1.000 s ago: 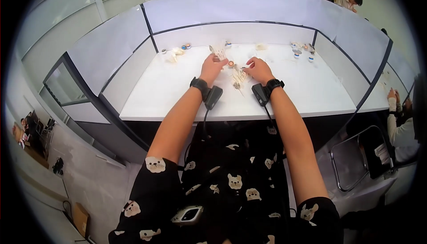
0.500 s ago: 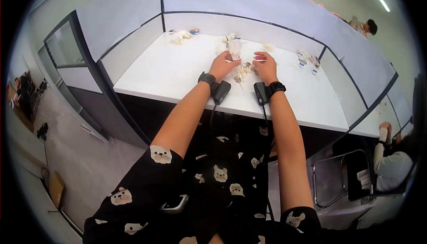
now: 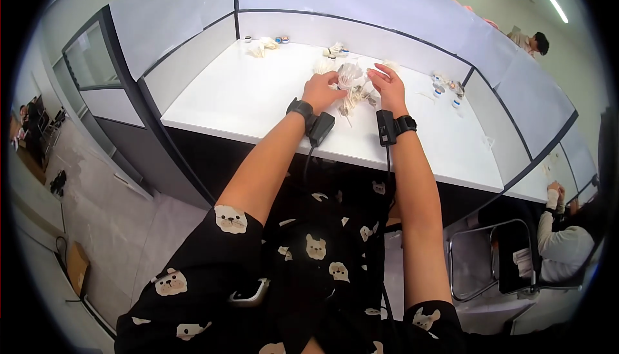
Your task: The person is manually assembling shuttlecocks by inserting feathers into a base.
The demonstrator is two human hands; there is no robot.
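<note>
A white feather shuttlecock (image 3: 350, 75) is upright with its skirt facing up, above the middle of the white table. My left hand (image 3: 322, 91) is closed around its lower end, where the cork is mostly hidden by the fingers. My right hand (image 3: 388, 88) is at the right rim of the skirt, fingers stretched and apart; whether a fingertip touches a feather I cannot tell. Beneath and between both hands lies a pile of loose, cream-coloured feathers (image 3: 354, 102).
More shuttlecocks (image 3: 335, 49) lie behind my hands, and feather pieces (image 3: 263, 47) sit at the far left beside small round corks (image 3: 282, 39). Several blue-banded corks (image 3: 437, 92) are at the right. Grey-white partitions (image 3: 361, 30) enclose the table. A person (image 3: 567, 244) sits at the neighbouring desk.
The shuttlecock has tipped so its open skirt now faces up more plainly. My right hand has lifted slightly, its fingers spreading. My left hand stays nearly in place.
</note>
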